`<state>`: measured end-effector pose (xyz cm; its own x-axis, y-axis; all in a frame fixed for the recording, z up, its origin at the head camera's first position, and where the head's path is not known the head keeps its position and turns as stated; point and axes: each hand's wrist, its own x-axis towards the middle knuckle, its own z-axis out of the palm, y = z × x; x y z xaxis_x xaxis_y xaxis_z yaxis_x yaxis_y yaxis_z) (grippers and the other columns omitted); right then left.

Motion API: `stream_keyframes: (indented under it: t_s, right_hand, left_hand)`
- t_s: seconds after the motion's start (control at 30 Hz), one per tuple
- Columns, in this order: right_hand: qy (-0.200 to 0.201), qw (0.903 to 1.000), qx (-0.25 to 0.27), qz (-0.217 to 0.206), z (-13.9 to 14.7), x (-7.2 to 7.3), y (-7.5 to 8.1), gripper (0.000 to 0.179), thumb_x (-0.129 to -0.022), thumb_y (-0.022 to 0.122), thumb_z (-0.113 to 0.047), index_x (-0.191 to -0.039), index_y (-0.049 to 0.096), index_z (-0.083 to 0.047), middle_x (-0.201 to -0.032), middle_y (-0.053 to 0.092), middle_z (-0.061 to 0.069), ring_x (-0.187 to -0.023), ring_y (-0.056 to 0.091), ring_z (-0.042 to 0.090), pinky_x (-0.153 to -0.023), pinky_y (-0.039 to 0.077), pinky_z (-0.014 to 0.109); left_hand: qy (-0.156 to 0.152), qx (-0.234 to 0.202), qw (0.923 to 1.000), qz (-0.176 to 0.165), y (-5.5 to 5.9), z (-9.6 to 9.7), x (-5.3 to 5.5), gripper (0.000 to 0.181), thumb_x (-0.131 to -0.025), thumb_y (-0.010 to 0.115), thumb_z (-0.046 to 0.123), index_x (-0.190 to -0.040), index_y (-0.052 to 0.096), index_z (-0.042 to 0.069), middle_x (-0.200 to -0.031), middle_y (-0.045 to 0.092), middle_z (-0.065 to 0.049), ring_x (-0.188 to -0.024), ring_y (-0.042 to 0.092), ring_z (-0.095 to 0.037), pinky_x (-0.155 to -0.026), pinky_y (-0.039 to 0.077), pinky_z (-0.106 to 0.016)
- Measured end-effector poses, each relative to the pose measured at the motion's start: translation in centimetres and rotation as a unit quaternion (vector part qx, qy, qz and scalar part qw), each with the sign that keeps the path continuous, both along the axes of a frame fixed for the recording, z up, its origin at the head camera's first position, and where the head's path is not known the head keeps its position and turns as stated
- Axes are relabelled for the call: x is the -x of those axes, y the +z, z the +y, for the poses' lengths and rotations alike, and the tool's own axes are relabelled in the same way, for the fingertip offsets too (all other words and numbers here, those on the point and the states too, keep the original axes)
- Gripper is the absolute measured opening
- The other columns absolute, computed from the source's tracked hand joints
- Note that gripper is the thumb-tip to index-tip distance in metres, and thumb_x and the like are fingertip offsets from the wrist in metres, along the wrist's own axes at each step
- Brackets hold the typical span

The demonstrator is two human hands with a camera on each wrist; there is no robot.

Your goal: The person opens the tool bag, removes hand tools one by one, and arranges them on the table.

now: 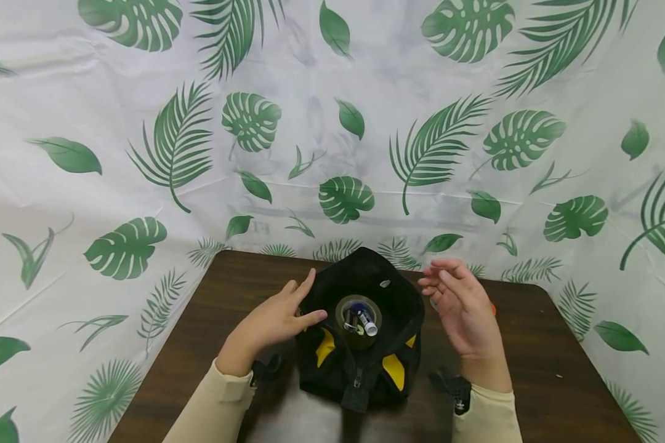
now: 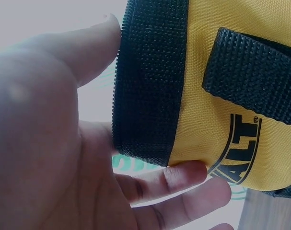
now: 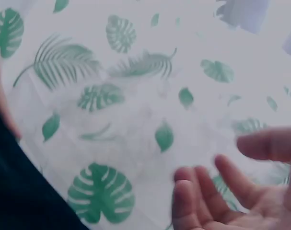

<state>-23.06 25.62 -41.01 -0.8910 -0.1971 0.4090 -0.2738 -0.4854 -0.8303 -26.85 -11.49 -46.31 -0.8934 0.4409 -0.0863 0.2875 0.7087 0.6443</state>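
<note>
In the middle of the table stands a black and yellow zip-top tool bag (image 1: 360, 375), its mouth wide apart. Inside it lies a roll of brown tape (image 1: 340, 314), with a white-capped tube (image 1: 368, 324) and other small things within its ring. My left hand (image 1: 274, 317) is at the bag's left rim, thumb by the zipper edge (image 2: 150, 86) and fingers stretched along the yellow outer side (image 2: 198, 124). To the right of the bag my right hand (image 1: 465, 307) is raised, fingers loosely bent, with nothing seen in it; it is apart from the bag.
Partly hidden behind my right hand is something with an orange part (image 1: 494, 309). The brown wooden table (image 1: 194, 344) reaches back to a white leaf-print sheet (image 1: 310, 147). A tiny yellowish speck (image 1: 558, 376) lies on the table's right side.
</note>
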Motion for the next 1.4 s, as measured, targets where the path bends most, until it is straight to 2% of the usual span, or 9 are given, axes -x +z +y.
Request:
stream_keyframes:
  t_s: [0.1,0.27,0.5,0.67,0.77,0.97,1.07,1.27,1.4]
  right_hand:
    - [-0.014,0.9945,-0.103,-0.011,-2.1,-0.2,0.8,0.027,-0.118,0.043,-0.006,-0.141,0.055,-0.001,-0.130,0.065,0.006,-0.113,0.068,0.017,-0.097,0.058,0.024]
    - [-0.039,0.9697,-0.238,-0.040,-5.0,0.2,1.1,0.032,-0.116,0.053,-0.016,-0.145,0.054,-0.001,-0.131,0.059,0.010,-0.108,0.066,0.017,-0.096,0.058,0.024]
    - [-0.065,0.9533,-0.291,-0.046,-7.8,1.9,-0.5,0.039,-0.114,0.059,-0.021,-0.146,0.054,0.001,-0.130,0.058,0.016,-0.108,0.067,0.025,-0.095,0.058,0.028]
    - [-0.049,0.9290,-0.363,-0.055,-8.8,3.0,-1.8,0.036,-0.112,0.064,-0.027,-0.142,0.061,-0.008,-0.126,0.062,0.018,-0.106,0.068,0.029,-0.097,0.059,0.039]
    - [-0.011,0.8998,-0.431,-0.066,-9.2,3.6,-2.0,0.033,-0.111,0.066,-0.034,-0.139,0.065,-0.017,-0.128,0.065,0.018,-0.107,0.068,0.032,-0.098,0.059,0.051]
    - [0.076,0.8044,-0.588,-0.042,-10.2,5.0,-1.1,0.032,-0.108,0.069,-0.042,-0.135,0.069,-0.025,-0.135,0.068,0.006,-0.117,0.068,0.028,-0.099,0.058,0.052]
    - [0.101,0.7699,-0.629,-0.033,-10.9,5.7,-1.1,0.028,-0.107,0.073,-0.037,-0.131,0.072,-0.023,-0.136,0.069,0.005,-0.117,0.069,0.023,-0.101,0.059,0.052]
    - [0.105,0.7105,-0.695,-0.042,-11.9,6.6,-2.5,0.022,-0.103,0.078,-0.031,-0.122,0.077,-0.022,-0.125,0.073,0.001,-0.099,0.068,0.016,-0.096,0.059,0.049]
    - [0.097,0.6945,-0.711,-0.047,-12.1,6.8,-2.9,0.017,-0.103,0.078,-0.032,-0.118,0.079,-0.023,-0.123,0.073,-0.001,-0.097,0.066,0.016,-0.097,0.059,0.049]
  left_hand:
    - [0.000,0.004,1.0000,0.005,-0.1,-0.1,0.1,0.100,-0.100,0.059,0.077,-0.175,0.003,0.042,-0.154,0.049,-0.015,-0.088,0.065,-0.017,-0.095,0.056,-0.048]
    - [-0.003,0.004,1.0000,0.007,-0.2,-0.2,0.0,0.101,-0.100,0.060,0.076,-0.176,0.006,0.038,-0.153,0.050,-0.016,-0.087,0.065,-0.017,-0.095,0.057,-0.048]
    - [-0.001,0.007,0.9999,0.013,0.0,0.0,0.1,0.100,-0.099,0.059,0.078,-0.175,0.007,0.041,-0.152,0.051,-0.014,-0.100,0.067,-0.021,-0.104,0.058,-0.053]
    - [-0.003,0.007,0.9999,0.009,0.2,-0.1,0.1,0.101,-0.099,0.061,0.077,-0.176,0.007,0.039,-0.139,0.055,-0.012,-0.088,0.064,-0.018,-0.091,0.058,-0.045]
    - [-0.004,0.005,1.0000,0.006,0.2,-0.2,0.0,0.101,-0.099,0.061,0.076,-0.176,0.008,0.037,-0.132,0.055,-0.010,-0.082,0.062,-0.017,-0.084,0.056,-0.041]
    - [-0.005,-0.001,1.0000,0.007,0.3,-0.3,-0.1,0.101,-0.100,0.061,0.075,-0.176,0.008,0.036,-0.130,0.054,-0.010,-0.078,0.061,-0.018,-0.078,0.053,-0.038]
    - [-0.005,-0.003,1.0000,0.008,0.3,-0.4,-0.1,0.101,-0.100,0.062,0.074,-0.176,0.007,0.036,-0.135,0.054,-0.011,-0.079,0.062,-0.017,-0.079,0.054,-0.038]
    - [-0.012,0.000,0.9999,0.001,0.1,-0.5,0.1,0.099,-0.101,0.059,0.076,-0.175,0.004,0.041,-0.144,0.052,-0.011,-0.083,0.063,-0.016,-0.084,0.057,-0.041]
    - [-0.013,-0.004,0.9999,0.000,0.2,-0.6,0.2,0.099,-0.100,0.059,0.076,-0.175,0.004,0.041,-0.149,0.051,-0.013,-0.085,0.064,-0.015,-0.088,0.058,-0.044]
